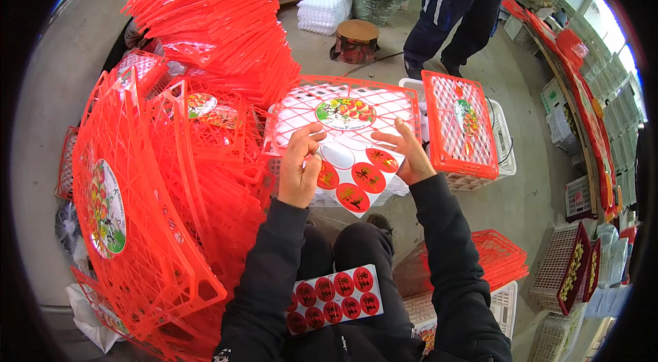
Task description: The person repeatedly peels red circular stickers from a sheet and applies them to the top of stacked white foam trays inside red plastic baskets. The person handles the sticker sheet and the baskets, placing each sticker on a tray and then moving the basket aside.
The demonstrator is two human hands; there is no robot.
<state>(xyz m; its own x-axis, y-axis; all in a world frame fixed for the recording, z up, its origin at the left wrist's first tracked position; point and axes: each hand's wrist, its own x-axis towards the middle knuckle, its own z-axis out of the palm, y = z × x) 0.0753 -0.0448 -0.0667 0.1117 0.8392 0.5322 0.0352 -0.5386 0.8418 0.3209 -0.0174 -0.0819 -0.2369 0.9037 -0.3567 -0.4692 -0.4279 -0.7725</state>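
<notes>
My left hand (300, 166) has thumb and forefinger pinched at the left edge of a white sheet of red oval stickers (369, 177). My right hand (411, 155) is beside the sheet's right edge, fingers spread; nothing shows clearly gripped in it. One oval spot on the sheet is bare. Beneath both hands lies a red lattice plastic lid (288, 85) with a printed oval label (345, 113), over a crate lined with white material. A second sheet of red oval stickers (334, 300) rests on my lap.
Nested red lattice lids (139, 197) crowd my left, with another tall stack (211, 18) behind. At right stands a crate under a red labelled lid (462, 125). More red lids (496, 256) sit near my right elbow. A person (452, 7) stands ahead, near a round stool (357, 41).
</notes>
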